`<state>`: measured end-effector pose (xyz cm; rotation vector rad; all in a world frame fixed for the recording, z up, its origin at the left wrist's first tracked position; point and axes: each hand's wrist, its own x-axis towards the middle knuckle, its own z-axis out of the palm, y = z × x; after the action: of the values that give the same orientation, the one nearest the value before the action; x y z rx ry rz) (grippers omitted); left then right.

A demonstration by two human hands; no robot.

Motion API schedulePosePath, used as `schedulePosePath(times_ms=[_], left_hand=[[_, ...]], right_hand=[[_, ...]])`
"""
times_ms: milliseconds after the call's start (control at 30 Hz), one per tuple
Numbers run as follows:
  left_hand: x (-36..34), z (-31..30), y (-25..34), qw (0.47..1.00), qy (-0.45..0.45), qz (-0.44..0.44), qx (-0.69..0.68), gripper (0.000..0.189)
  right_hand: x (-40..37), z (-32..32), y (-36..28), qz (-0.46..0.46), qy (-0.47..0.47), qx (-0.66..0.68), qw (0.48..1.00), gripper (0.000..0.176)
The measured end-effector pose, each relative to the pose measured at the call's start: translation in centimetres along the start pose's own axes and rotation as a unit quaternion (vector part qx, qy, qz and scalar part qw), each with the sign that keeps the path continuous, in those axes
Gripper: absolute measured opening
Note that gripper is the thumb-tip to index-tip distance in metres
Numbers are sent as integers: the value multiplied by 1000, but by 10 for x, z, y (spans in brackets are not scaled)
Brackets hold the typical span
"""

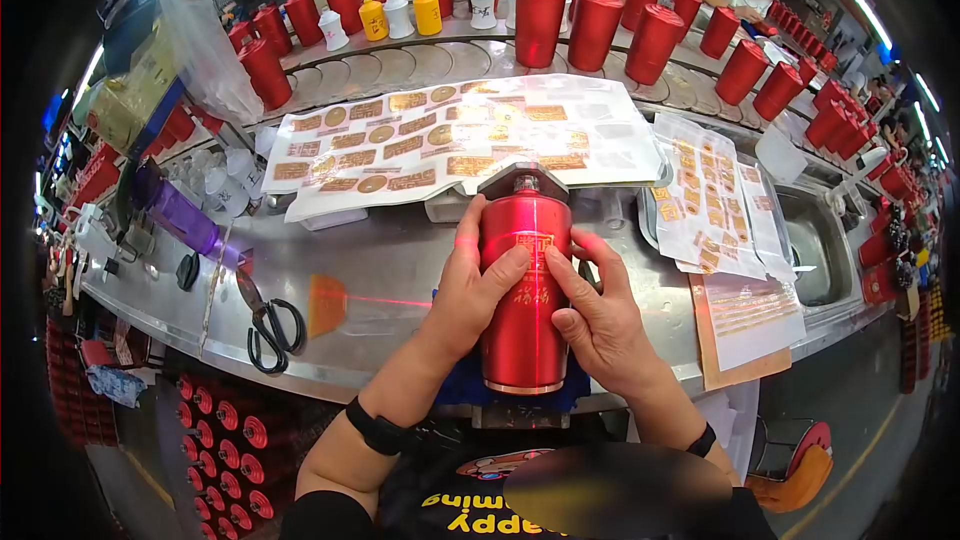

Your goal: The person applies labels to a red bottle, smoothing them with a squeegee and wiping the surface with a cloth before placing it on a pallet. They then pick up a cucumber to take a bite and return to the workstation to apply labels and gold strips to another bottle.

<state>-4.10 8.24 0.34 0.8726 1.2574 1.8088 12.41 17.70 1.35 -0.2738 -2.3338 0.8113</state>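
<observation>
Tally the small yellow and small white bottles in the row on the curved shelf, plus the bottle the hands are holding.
Small yellow bottles: 2
Small white bottles: 3
Red bottle held by left hand and right hand: 1
Total: 6

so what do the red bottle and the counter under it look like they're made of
Red bottle: likely glazed ceramic or coated metal; glossy metallic red with bright streak highlights. Counter: apparently stainless steel, brushed; dull grey sheen with blurred reflections.
</observation>
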Motion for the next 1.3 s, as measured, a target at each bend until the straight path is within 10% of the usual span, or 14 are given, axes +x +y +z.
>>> schedulePosePath(times_ms=[1300], left_hand=[[6,1,5,999,-6,-27,-37,87]], right_hand=[[-1,-7,-2,-14,-12,-20,1000,46]])
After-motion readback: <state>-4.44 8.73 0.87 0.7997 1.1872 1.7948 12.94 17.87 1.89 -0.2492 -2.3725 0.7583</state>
